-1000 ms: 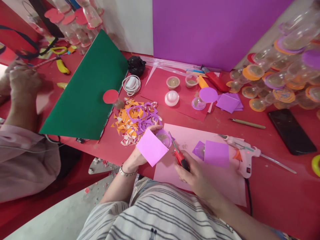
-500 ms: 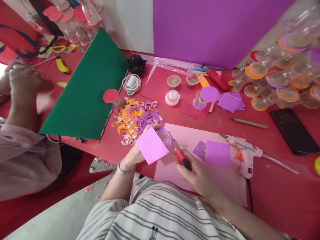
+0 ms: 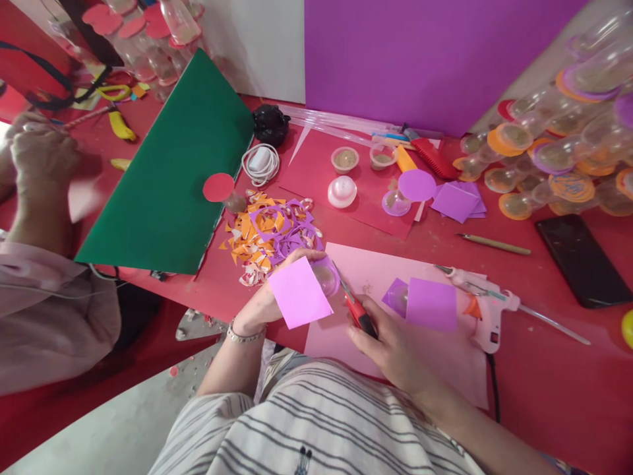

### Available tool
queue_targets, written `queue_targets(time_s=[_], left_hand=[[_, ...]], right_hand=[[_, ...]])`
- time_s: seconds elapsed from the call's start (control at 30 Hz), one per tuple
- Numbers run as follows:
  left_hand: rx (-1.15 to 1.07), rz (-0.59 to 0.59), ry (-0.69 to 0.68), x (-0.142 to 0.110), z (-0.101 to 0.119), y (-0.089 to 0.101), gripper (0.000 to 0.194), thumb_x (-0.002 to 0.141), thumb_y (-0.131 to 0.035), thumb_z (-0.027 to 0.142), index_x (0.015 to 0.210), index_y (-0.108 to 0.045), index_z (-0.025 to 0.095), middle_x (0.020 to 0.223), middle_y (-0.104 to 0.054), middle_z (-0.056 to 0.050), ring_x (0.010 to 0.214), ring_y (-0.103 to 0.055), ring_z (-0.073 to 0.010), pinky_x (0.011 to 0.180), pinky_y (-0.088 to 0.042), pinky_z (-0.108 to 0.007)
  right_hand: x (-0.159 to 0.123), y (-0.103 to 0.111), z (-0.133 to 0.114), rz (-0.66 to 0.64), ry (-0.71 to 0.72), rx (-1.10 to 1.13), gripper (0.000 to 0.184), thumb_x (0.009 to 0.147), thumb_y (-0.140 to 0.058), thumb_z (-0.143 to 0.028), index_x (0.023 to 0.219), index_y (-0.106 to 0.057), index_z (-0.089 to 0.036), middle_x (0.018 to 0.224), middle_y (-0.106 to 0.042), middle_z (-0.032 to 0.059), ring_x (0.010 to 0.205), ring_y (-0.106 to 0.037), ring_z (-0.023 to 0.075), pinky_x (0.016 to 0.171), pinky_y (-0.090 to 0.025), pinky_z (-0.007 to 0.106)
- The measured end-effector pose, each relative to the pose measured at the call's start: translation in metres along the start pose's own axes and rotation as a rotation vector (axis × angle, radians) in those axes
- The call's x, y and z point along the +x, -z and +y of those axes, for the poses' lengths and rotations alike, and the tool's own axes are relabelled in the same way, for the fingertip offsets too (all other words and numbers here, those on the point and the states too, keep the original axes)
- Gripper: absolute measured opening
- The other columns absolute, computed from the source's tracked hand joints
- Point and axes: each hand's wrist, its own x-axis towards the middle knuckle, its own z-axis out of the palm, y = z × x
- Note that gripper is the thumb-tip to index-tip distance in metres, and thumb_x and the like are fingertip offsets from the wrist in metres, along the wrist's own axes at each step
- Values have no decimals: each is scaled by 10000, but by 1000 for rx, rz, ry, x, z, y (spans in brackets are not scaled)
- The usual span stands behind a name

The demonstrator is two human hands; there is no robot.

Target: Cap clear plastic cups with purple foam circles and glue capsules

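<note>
My left hand [image 3: 267, 300] is closed around a clear plastic cup piece [image 3: 326, 277] with a purple disc at its far end. A bright purple paper square [image 3: 301, 293] covers its near end and hides most of my fingers. In my right hand [image 3: 390, 340] are scissors [image 3: 361, 313] with red and black handles, their blades pointing up and left, close beside the cup piece. Right of them, another clear cup piece [image 3: 395, 297] with a purple paper square [image 3: 431, 303] lies on the pink sheet [image 3: 341, 343].
Orange and purple paper scraps [image 3: 267, 227] are heaped beyond my left hand. A glue gun [image 3: 487, 303], a craft knife [image 3: 493, 244] and a phone [image 3: 583, 260] lie to the right. A green board [image 3: 168, 178] separates me from another person's hands [image 3: 42, 155]. Clear cup pieces [image 3: 558, 142] are stacked at right.
The purple square in my left hand has turned slightly and dipped a little. My right hand and the scissors have barely moved.
</note>
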Motion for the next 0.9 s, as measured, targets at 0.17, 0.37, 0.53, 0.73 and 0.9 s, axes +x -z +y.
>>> queue_targets(time_s=[0.17, 0.37, 0.53, 0.73, 0.9], left_hand=[[91, -84, -4, -1, -1, 3, 477, 853, -758, 391, 1301, -660, 260, 1358, -660, -72, 1301, -570, -285, 1126, -447, -378], [66, -92, 18, 0, 0, 2, 431, 875, -736, 390, 1282, -679, 260, 1328, -671, -71, 1237, -612, -272, 1059, -493, -362], [147, -50, -10, 1, 2, 2, 505, 808, -807, 354, 1283, -679, 241, 1337, -667, -92, 1245, -600, -285, 1043, -512, -371], [2, -3, -15, 0, -10, 0, 592, 754, -843, 271, 1301, -619, 231, 1275, -691, -93, 1056, -690, -235, 859, -586, -316], [-5, 185, -153, -4, -23, -14, 593, 700, -844, 143, 1237, -631, 277, 1244, -689, -40, 1113, -674, -216, 1017, -535, -338]], right_hand=[[-1, -2, 4, -22, -30, 59, 148, 818, -553, -356, 894, -542, -229, 710, -464, -29, 678, -473, 163, 589, -393, 277], [-2, -1, 6, -30, -26, 77, 109, 836, -541, -334, 888, -522, -240, 625, -400, -61, 602, -434, 153, 558, -370, 273], [-2, -1, 6, -26, -11, 74, 106, 841, -550, -322, 896, -530, -234, 602, -418, -67, 564, -424, 144, 538, -363, 268], [-2, -3, 11, 10, -20, 84, 130, 862, -546, -337, 937, -539, -230, 606, -418, -68, 536, -408, 134, 521, -368, 266], [-1, -5, 13, 27, -28, 108, 203, 862, -544, -379, 997, -552, -227, 615, -413, -68, 532, -410, 138, 514, -374, 273]])
